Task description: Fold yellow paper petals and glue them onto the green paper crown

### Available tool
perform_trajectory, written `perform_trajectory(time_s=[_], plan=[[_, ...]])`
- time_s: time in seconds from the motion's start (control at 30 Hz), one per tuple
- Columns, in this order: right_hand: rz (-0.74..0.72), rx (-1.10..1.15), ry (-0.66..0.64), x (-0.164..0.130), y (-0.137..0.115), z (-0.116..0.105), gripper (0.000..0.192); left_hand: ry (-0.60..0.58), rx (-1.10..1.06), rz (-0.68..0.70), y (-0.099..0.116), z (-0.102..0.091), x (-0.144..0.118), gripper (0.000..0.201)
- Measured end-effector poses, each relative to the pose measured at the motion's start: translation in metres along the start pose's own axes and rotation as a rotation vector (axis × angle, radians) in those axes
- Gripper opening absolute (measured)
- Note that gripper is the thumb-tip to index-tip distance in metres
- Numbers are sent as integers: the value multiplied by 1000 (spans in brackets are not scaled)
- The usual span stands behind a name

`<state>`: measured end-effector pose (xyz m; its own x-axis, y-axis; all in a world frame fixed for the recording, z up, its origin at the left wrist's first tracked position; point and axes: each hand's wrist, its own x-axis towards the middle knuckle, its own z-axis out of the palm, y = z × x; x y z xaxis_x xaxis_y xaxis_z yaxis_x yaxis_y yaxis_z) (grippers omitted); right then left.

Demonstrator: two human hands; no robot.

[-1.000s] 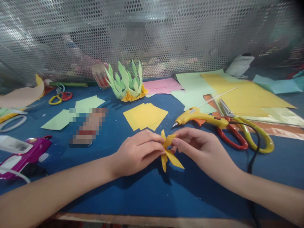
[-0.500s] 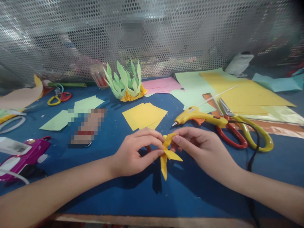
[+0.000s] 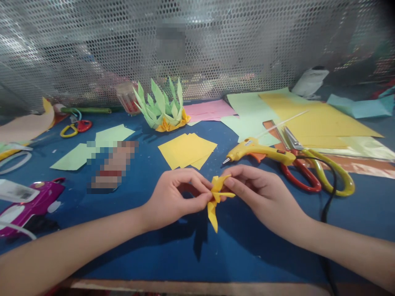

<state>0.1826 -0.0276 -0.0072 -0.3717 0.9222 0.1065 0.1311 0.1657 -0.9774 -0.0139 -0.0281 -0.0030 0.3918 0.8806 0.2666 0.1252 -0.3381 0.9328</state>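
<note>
Between my hands, above the blue tabletop, is a yellow folded paper flower point(image 3: 215, 196) with pointed petals. My left hand point(image 3: 177, 195) pinches its left side between thumb and fingers. With thumb and forefinger, my right hand point(image 3: 259, 191) grips the tip of an upper petal; its other fingers are partly hidden behind. Just beyond the hands lie several yellow paper squares point(image 3: 187, 150). Farther back stands a green folded-paper piece point(image 3: 162, 105) with upright leaves and orange paper flowers at its base.
A yellow glue gun point(image 3: 256, 150) lies right of the squares, its black cord trailing forward. Large scissors point(image 3: 321, 168) rest beside it, near yellow and green sheets point(image 3: 314, 111). At left are green paper pieces point(image 3: 77, 156), small scissors point(image 3: 72, 129) and a purple device point(image 3: 40, 201). Perforated metal point(image 3: 216, 49) stands behind.
The flower has turned slightly in my fingers, its right petal now seen more edge-on. My left fingers have drawn closer together on it. My right hand still pinches the upper petal.
</note>
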Motion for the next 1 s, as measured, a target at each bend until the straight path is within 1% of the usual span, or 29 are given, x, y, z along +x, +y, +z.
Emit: perform_trajectory(time_s=[0.17, 0.3, 0.5, 0.67, 0.87, 1.0], plan=[[21, 2, 14, -2, -1, 0, 13, 14, -68, -38, -1, 2, 0, 12], [8, 16, 4, -2, 0, 0, 12, 36, -107, -110, -4, 1, -1, 9], [-31, -46, 19, -2, 1, 0, 12, 80, -39, -174, -5, 0, -1, 8], [-129, -170, 23, -3, 1, -2, 10, 96, -16, -215, -3, -1, 2, 13], [-289, -308, 13, -3, 3, -4, 8, 80, -69, -261, -3, 0, 2, 14], [-337, -350, 20, -3, 3, -5, 7, 72, -99, -287, -3, 1, 2, 14]])
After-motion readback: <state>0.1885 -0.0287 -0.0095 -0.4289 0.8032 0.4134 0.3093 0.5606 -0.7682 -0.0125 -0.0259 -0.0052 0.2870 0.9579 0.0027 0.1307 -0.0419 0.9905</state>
